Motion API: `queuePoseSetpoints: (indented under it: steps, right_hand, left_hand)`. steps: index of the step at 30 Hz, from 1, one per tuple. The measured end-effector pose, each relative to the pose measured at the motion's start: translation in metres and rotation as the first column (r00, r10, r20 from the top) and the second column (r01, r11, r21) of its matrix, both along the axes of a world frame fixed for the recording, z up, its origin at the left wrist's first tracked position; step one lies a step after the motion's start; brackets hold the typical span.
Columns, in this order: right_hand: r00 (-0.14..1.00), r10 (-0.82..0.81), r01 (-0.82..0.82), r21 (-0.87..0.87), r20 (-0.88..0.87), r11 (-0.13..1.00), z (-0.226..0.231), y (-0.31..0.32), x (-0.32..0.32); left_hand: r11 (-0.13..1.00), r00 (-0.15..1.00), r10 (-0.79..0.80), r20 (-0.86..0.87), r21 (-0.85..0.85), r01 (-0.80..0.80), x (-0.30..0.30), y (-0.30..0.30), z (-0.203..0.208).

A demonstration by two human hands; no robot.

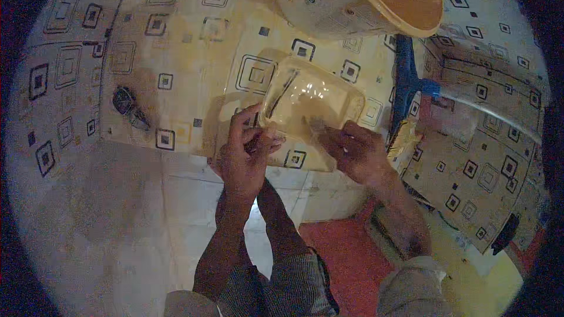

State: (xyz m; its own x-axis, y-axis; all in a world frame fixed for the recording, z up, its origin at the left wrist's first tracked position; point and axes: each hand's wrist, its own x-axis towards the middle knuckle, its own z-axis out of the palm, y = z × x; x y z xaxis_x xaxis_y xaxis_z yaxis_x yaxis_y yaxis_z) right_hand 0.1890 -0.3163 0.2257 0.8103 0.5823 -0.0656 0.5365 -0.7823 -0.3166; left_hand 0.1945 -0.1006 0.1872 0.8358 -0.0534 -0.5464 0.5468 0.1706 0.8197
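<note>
A shallow, see-through plastic container (pixel 329 91) with rounded corners and a pale yellow tint is tilted in front of me, with bright glints on its inside. My left hand (pixel 244 152) grips its near left corner, fingers bent around the rim. At the near right edge is my right hand (pixel 355 149), its fingers curled together and their tips over the inside of the container. Something small and pale shows at those fingertips, too blurred to name. The container's underside is hidden.
A large printed bucket (pixel 329 6) with an orange inside leans at the top. To the right stands a blue plastic tool head (pixel 406 76) with a pale handle (pixel 487 108). A small dark object (pixel 126 103) lies left on the square-patterned surface. A red mat (pixel 346 252) lies below.
</note>
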Motion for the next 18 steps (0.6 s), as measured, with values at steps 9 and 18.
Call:
queuePoseSetpoints:
  steps: [9, 18]
  right_hand:
    - [0.967, -0.06, 0.087, -0.1, 0.248, 0.991, -0.004, -0.037, 0.021]
    - [0.98, -0.016, 0.018, -0.011, 0.199, 1.0, -0.012, 0.018, 0.015]
  left_hand:
    - [0.999, 0.998, 0.041, 0.057, -0.02, -0.04, -0.008, -0.005, -0.013]
    - [0.998, 1.0, 0.02, 0.018, 0.065, -0.021, 0.0, -0.006, 0.004]
